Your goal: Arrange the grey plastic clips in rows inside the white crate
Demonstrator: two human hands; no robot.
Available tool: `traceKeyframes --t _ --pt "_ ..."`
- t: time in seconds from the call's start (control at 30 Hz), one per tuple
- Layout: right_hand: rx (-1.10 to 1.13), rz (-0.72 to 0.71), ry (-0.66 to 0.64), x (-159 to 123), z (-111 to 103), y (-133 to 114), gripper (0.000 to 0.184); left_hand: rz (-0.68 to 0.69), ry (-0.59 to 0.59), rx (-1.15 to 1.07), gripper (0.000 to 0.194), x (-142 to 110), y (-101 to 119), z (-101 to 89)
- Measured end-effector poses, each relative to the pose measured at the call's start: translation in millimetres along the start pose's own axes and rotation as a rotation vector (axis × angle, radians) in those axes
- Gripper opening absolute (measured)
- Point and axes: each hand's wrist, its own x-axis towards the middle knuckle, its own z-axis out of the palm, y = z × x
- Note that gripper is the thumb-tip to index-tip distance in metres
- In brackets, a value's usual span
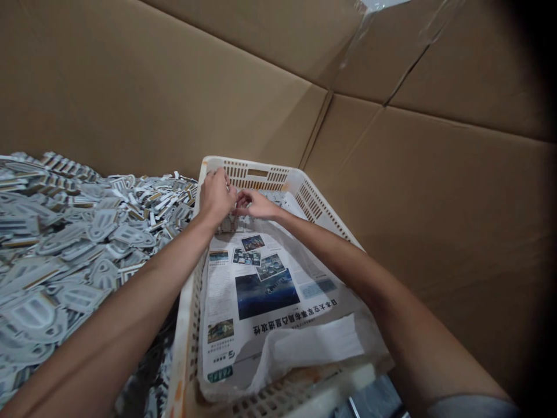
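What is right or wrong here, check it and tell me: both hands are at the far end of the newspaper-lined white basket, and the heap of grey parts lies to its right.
The side is wrong: the head view shows the heap of grey parts left of the white basket. The left hand and right hand are indeed at its far end, and newspaper lines it.

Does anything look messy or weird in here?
A little. The white sheet at the near end of the basket is bunched up instead of flat. The basket has orange-brown marks on its rim, like stains. The newspaper lies with its big headline upside down.
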Motion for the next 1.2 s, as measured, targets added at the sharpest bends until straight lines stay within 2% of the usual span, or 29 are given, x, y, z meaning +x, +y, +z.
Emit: traceKeyframes --t 0.1,0.23,0.37,0.47,0.57,0.63,0.73,0.8,0.9,0.97,1.03,1.07,1.13,1.2 --pt "0.269 0.027 -0.040 -9.0 -9.7 -16.4 0.040 0.006 -0.009 -0.030 0.012 2.2 -0.3 1.0" --pt "0.420 0.070 -0.136 -22.7 -5.7 -36.5 0.044 0.001 -0.012 -0.070 0.019 4.0 1.6 0.4" --pt "0.416 0.083 -0.031 -28.5 -3.0 -36.7 0.031 0.044 -0.100 -0.065 0.029 2.7 5.2 0.4" --pt "0.328 0.147 0.011 -36.0 -17.1 -22.3 0.031 0.002 -0.095 -0.060 0.042 0.0 7.7 -1.4" --pt "0.136 0.224 -0.035 -50.1 -44.6 -5.1 0.030 -0.081 -0.059 -0.038 0.048 -3.0 10.3 -5.6" --pt "0.025 0.310 -0.135 -59.9 -62.7 4.1 0.028 -0.089 -0.061 -0.017 0.049 -4.6 12.6 -8.6" --pt "-0.113 0.503 -0.405 -69.9 -75.4 14.0 0.025 -0.077 -0.069 0.002 0.048 -6.1 15.9 -12.0" --pt "-0.249 0.587 -0.480 -72.7 -71.8 18.8 0.023 -0.076 -0.073 0.008 0.048 -6.6 16.8 -13.1" --pt "-0.401 0.591 -0.344 -75.0 -57.2 23.6 0.026 -0.069 -0.073 0.010 0.048 -7.0 16.1 -13.3" --pt "-0.381 0.583 -0.321 -77.5 -48.0 25.4 0.045 -0.067 -0.070 0.007 0.048 -7.1 14.8 -12.6" --pt "-0.373 0.555 -0.394 -80.8 -41.4 26.9 0.064 -0.067 -0.066 0.003 0.048 -6.9 13.5 -11.3" --pt "-0.405 0.518 -0.428 -82.4 -38.9 28.0 0.068 -0.065 -0.064 0.001 0.048 -6.7 12.9 -10.6" --pt "-0.519 0.422 -0.443 -84.4 -35.2 31.2 0.063 -0.065 -0.061 -0.004 0.047 -6.2 12.2 -9.5" --pt "-0.602 0.359 -0.401 -84.2 -32.2 35.8 0.051 -0.070 -0.065 -0.010 0.046 -6.2 12.3 -9.5"
